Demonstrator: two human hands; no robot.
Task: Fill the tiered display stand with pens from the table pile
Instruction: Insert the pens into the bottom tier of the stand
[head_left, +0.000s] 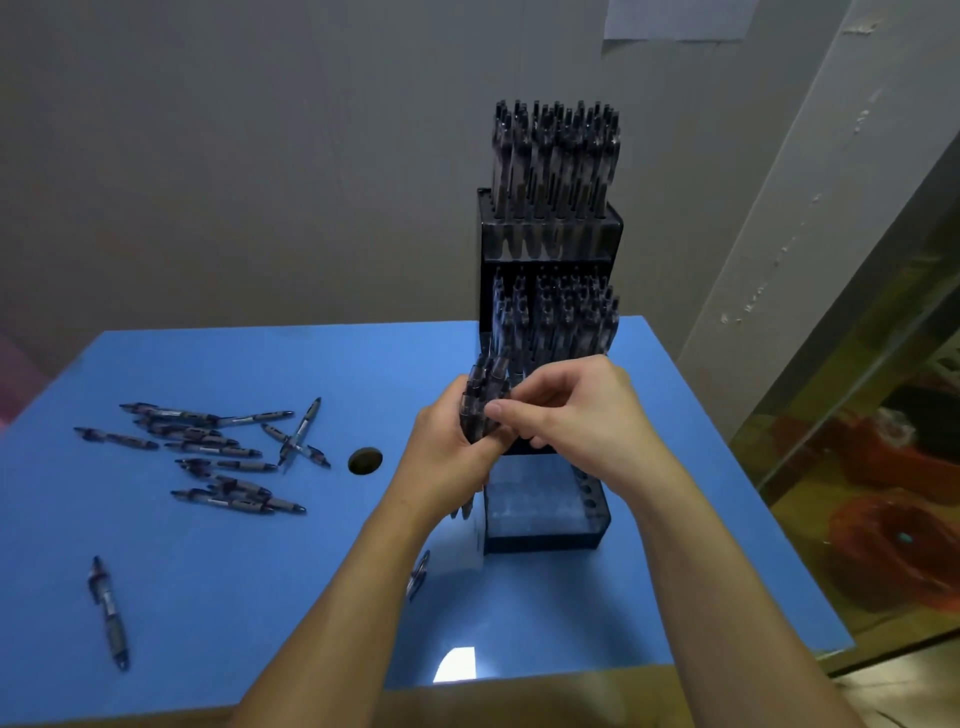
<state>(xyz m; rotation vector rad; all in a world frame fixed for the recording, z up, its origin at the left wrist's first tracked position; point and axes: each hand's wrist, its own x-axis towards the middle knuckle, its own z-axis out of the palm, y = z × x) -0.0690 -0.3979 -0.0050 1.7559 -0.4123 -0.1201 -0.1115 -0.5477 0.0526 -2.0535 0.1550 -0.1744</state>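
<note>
A: While I look nearest, one pen (109, 613) lies alone on the blue table (218, 587); what's past it?

B: I see my left hand (447, 447) curled round a bundle of pens (483, 400), my right hand (571, 405) pinching one of them. Left of those, the pen pile (208, 457) lies scattered.

A: And beyond?

B: I see the tiered display stand (550, 291): bottom tier bare, middle and top tiers packed.

Single head-worn wide-angle view, looking forward and down from above the near edge of the blue table (675, 571). Close over both forearms, with the tiered stand (550, 234) dead ahead near centre and a grey wall behind. No second view.
</note>
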